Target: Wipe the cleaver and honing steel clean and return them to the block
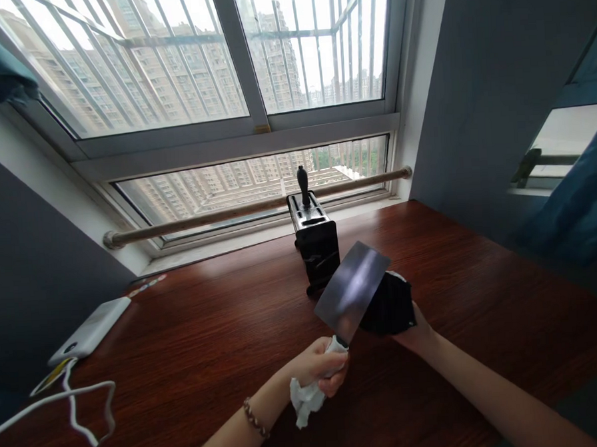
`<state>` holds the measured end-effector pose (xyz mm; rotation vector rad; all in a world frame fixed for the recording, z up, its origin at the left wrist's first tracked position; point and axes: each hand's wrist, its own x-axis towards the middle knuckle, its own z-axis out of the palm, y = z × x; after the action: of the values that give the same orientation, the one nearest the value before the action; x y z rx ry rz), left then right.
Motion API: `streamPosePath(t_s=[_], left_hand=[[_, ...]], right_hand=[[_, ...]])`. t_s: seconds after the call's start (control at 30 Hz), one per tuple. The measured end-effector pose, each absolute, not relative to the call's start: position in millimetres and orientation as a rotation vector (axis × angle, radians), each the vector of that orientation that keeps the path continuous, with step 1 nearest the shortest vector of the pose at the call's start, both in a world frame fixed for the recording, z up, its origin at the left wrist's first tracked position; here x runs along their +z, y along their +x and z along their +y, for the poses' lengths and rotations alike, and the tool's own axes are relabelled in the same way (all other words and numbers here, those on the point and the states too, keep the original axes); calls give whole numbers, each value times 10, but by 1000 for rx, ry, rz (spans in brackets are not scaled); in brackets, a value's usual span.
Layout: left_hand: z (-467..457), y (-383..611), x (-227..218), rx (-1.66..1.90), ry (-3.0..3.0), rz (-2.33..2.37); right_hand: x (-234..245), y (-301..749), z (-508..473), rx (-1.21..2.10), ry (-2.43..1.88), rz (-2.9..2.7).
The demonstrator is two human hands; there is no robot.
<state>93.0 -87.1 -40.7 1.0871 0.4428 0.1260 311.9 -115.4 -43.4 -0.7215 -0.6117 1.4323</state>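
In front of me, my left hand is closed round the handle of a cleaver. A crumpled white tissue is in the same grip, wrapped about the handle and hanging below. The broad grey blade tilts up to the right. My right hand grips a black angular object with a pale top edge; its kind is unclear, and the blade overlaps its left side. Most of the fingers of that hand are hidden behind it. Just beyond the blade stands a black knife block with one dark-handled knife upright in it.
The work surface is a reddish-brown wooden table. At its left lie a white power bank-like device and a white cable. A wooden rod crosses in front of the barred window behind the table. A blue curtain hangs at right.
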Motion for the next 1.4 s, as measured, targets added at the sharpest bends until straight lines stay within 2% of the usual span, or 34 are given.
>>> streamPosePath(t_s=[0.1,0.17,0.5,0.7,1.03,1.2,1.33,1.4], left_hand=[[-915,982,-444,157,1150,529],[-956,1015,-453,154,1199,600],[-968,1047,-471,48,1292,722],[-919,1030,-401,15,1239,665],[-898,978,-357,-38,1066,498],[-908,936,-323,-32,989,463],[-887,934,-364,-27,920,442],[-878,940,-402,-32,905,436]], right_hand=[[-467,2862,-1296,1693,-584,-648],[-484,2752,-1350,1729,-549,-692],[-604,2825,-1237,1596,-766,-658],[-482,3137,-1063,1466,-845,-475],[-410,3608,-860,1127,-909,-206],[-263,4006,-898,735,-895,-130],[-134,4002,-1168,269,-1227,-586],[-119,3776,-1348,261,-1365,-1137]])
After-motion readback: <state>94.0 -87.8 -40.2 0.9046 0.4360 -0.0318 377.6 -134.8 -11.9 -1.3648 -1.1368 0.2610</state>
